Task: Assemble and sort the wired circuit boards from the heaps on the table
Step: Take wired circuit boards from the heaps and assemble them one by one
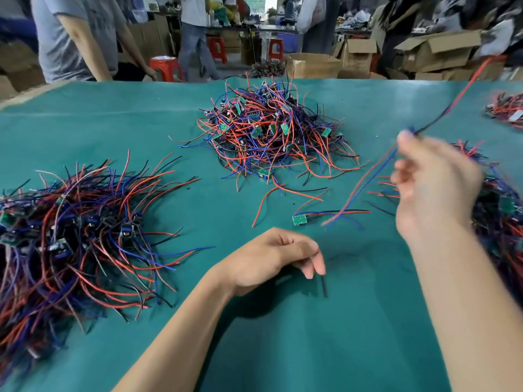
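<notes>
- No writing or brand can be read anywhere in the view.
- A green table carries everything; people stand beyond its far edge among cardboard boxes and red stools.
- A large heap of wired boards lies at the left edge, its wire ends fanning toward the table's middle.
- A second heap sits near the far edge, tangled with no common direction.
- A third heap lies at the right edge, partly behind the right arm.
- The right hand, blurred, is raised above the table, fingers curled and pinching a wire bundle that runs from the near middle up toward the far right corner.
- The left hand rests near the table's middle, fingers curled down, fingertips touching a short black tube whose long axis runs near-to-far.
- One single board lies between the hands, wires trailing right.
</notes>
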Available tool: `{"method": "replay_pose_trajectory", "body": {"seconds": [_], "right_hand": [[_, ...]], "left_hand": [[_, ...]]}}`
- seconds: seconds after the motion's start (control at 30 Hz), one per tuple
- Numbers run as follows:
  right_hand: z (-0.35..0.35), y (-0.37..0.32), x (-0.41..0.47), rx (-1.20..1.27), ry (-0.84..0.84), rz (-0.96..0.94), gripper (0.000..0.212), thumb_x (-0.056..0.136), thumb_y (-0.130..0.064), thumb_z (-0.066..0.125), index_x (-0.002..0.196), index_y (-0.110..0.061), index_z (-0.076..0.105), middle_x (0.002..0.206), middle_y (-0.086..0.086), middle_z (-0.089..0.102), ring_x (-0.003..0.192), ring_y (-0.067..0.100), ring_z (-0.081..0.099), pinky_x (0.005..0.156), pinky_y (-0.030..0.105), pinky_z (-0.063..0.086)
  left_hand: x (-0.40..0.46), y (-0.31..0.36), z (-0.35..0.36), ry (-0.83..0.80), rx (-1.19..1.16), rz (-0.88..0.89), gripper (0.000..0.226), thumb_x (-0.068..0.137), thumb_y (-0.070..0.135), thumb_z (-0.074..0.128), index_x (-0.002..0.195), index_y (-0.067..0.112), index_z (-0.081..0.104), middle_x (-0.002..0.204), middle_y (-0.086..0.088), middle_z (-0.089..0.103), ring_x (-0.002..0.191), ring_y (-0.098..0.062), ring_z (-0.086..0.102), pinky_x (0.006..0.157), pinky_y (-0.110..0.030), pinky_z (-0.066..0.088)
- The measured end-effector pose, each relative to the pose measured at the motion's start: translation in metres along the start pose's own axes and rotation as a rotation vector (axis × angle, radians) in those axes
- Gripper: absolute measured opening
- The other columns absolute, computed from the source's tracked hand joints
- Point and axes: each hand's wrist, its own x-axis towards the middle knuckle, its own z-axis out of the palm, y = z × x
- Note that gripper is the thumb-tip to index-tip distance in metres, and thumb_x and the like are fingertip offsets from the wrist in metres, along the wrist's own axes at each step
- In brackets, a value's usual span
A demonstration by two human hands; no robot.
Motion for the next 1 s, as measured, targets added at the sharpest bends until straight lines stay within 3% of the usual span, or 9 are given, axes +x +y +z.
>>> {"method": "replay_pose_trajectory", "body": {"seconds": [0.23, 0.37, 0.43, 0.47, 0.53, 0.57, 0.67, 0.8, 1.0], "right_hand": [[0.127, -0.036, -0.074, -0.163, -0.683, 0.066, 0.02, 0.076, -0.01, 0.083, 0.062, -0.014, 0.071, 0.059, 0.0, 0.063, 0.045, 0.008, 0.048, 0.042, 0.02, 0.038], [0.191, -0.02, -0.107, -0.322, -0.929, 0.212, 0.025, 0.087, -0.021, 0.08, 0.069, -0.01, 0.066, 0.062, 0.005, 0.066, 0.042, 0.012, 0.05, 0.042, 0.021, 0.045], [0.205, -0.01, -0.107, -0.609, -1.052, 0.062, 0.039, 0.094, -0.038, 0.07, 0.069, -0.01, 0.061, 0.062, 0.007, 0.071, 0.038, 0.016, 0.055, 0.043, 0.025, 0.048], [0.204, -0.005, -0.101, -0.78, -1.092, -0.088, 0.048, 0.097, -0.044, 0.063, 0.065, -0.009, 0.059, 0.062, 0.007, 0.073, 0.04, 0.019, 0.059, 0.045, 0.027, 0.051], [0.184, 0.002, -0.084, -1.035, -1.101, -0.343, 0.054, 0.098, -0.045, 0.058, 0.062, -0.004, 0.06, 0.067, 0.011, 0.073, 0.055, 0.026, 0.068, 0.055, 0.036, 0.057], [0.168, 0.006, -0.072, -1.096, -1.091, -0.372, 0.048, 0.095, -0.04, 0.06, 0.066, -0.003, 0.064, 0.071, 0.013, 0.073, 0.062, 0.029, 0.069, 0.062, 0.04, 0.058], [0.101, 0.029, -0.037, -1.301, -0.899, -0.34, 0.017, 0.086, -0.024, 0.063, 0.077, -0.014, 0.075, 0.08, 0.008, 0.075, 0.084, 0.032, 0.07, 0.077, 0.04, 0.057], [0.013, 0.061, -0.03, -1.328, -0.62, -0.263, 0.015, 0.083, -0.021, 0.067, 0.094, -0.024, 0.077, 0.098, 0.001, 0.073, 0.097, 0.03, 0.067, 0.088, 0.037, 0.052], [0.0, 0.084, -0.035, -1.389, -0.728, -0.356, 0.021, 0.086, -0.018, 0.068, 0.105, -0.025, 0.073, 0.102, 0.002, 0.062, 0.104, 0.029, 0.057, 0.089, 0.035, 0.041]], "left_hand": [[-0.003, 0.004, 0.007, 0.147, -0.024, -0.035, 0.022, 0.102, 0.001, 0.045, 0.096, -0.012, 0.063, 0.09, -0.024, 0.071, 0.087, -0.019, 0.062, 0.079, -0.025, 0.05], [-0.01, 0.01, 0.008, 0.167, 0.024, -0.042, 0.049, 0.095, -0.019, 0.039, 0.077, 0.026, 0.049, 0.051, 0.044, 0.052, 0.063, 0.031, 0.051, 0.064, 0.005, 0.038], [-0.008, 0.007, 0.004, 0.161, 0.022, -0.013, 0.044, 0.094, -0.018, 0.041, 0.082, 0.021, 0.056, 0.065, 0.036, 0.064, 0.072, 0.022, 0.059, 0.069, 0.002, 0.043], [-0.005, 0.005, 0.003, 0.152, -0.003, -0.006, 0.034, 0.095, -0.016, 0.042, 0.087, 0.011, 0.063, 0.082, 0.015, 0.075, 0.081, 0.008, 0.065, 0.077, -0.008, 0.05], [-0.003, 0.005, 0.006, 0.175, -0.094, -0.009, 0.018, 0.097, -0.009, 0.046, 0.1, -0.01, 0.063, 0.104, -0.032, 0.068, 0.095, -0.024, 0.062, 0.096, -0.038, 0.051], [0.0, 0.003, 0.005, 0.177, -0.136, -0.012, 0.018, 0.099, -0.006, 0.046, 0.101, -0.012, 0.063, 0.101, -0.038, 0.063, 0.093, -0.03, 0.059, 0.096, -0.045, 0.047], [0.004, -0.002, 0.003, 0.19, -0.192, 0.002, 0.018, 0.101, 0.0, 0.048, 0.094, 0.001, 0.065, 0.084, -0.019, 0.065, 0.079, -0.022, 0.061, 0.086, -0.032, 0.05], [0.006, -0.006, -0.001, 0.329, -0.322, 0.037, 0.005, 0.088, 0.0, 0.061, 0.09, 0.005, 0.063, 0.073, -0.007, 0.059, 0.071, -0.02, 0.06, 0.065, -0.029, 0.055], [0.007, -0.008, -0.006, 0.479, -0.362, 0.05, 0.016, 0.086, -0.003, 0.061, 0.098, 0.007, 0.058, 0.086, -0.006, 0.056, 0.069, -0.019, 0.058, 0.056, -0.027, 0.05]]}}
